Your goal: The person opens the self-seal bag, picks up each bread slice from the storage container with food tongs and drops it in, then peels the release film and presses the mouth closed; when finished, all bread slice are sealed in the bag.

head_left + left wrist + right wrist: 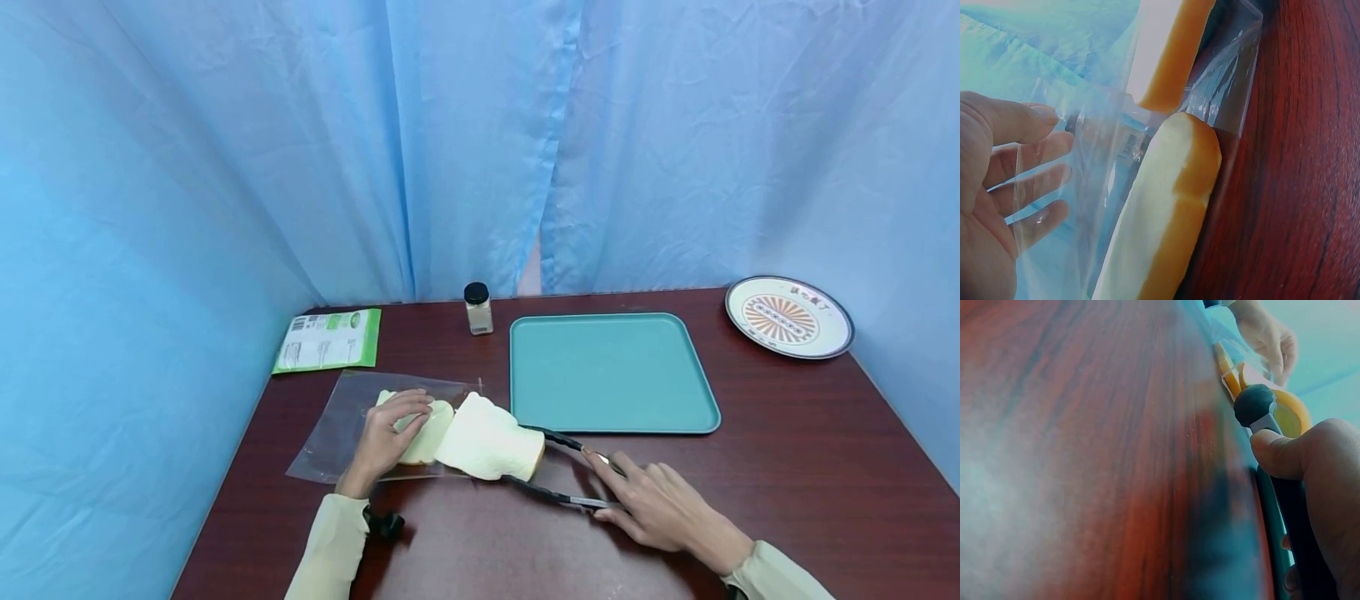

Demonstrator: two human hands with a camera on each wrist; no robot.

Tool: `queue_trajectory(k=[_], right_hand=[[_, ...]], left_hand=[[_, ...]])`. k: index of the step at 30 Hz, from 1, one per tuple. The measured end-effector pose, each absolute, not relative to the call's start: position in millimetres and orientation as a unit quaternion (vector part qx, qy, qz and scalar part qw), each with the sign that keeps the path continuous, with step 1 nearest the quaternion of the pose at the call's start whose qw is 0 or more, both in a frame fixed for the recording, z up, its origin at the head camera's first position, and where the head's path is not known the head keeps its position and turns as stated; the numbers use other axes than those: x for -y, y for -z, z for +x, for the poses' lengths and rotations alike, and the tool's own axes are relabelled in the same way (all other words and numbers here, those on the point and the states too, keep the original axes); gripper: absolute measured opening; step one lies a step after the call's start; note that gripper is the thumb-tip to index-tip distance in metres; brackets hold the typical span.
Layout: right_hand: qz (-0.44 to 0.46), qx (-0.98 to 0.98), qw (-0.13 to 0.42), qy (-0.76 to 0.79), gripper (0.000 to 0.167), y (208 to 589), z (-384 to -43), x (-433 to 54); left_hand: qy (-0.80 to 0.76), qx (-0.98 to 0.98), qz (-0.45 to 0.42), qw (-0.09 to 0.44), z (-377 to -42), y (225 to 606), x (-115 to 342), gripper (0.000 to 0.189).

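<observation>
On the left, my left hand (381, 442) pinches the upper film of a clear plastic bag (322, 446) between thumb and fingers. Inside the bag lies a bread slice (1154, 212), partly covered by that hand in the head view. Another bread slice (483, 442) sits at the bag's right end, touching or overlapping the first. Black-tipped tongs (542, 492) straddle this second slice, one arm along each side. My right hand (660, 506) grips the tongs by their handles, the thumb (1279, 453) pressing along one arm in the right wrist view.
A teal tray (611, 375) lies just beyond the tongs. Behind the bag are a green-and-white packet (327, 342) and a small black-capped jar (478, 310). A patterned plate (790, 318) rests at the far right. Blue curtains (480, 150) surround the brown table (795, 433).
</observation>
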State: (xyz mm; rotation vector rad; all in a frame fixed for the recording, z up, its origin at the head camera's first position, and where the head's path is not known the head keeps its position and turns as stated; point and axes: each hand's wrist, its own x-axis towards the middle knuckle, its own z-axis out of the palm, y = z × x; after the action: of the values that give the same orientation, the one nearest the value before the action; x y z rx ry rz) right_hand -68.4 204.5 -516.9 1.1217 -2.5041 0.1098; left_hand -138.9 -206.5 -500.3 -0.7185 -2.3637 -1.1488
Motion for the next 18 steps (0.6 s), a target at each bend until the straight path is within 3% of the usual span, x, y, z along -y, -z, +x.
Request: queue_trajectory(k=[18], right_hand=[[0.417, 0.893, 0.166, -0.036, 0.074, 513, -81, -188]], left_hand=[[0.408, 0.844, -0.269, 0.222, -140, 500, 207, 0.012]])
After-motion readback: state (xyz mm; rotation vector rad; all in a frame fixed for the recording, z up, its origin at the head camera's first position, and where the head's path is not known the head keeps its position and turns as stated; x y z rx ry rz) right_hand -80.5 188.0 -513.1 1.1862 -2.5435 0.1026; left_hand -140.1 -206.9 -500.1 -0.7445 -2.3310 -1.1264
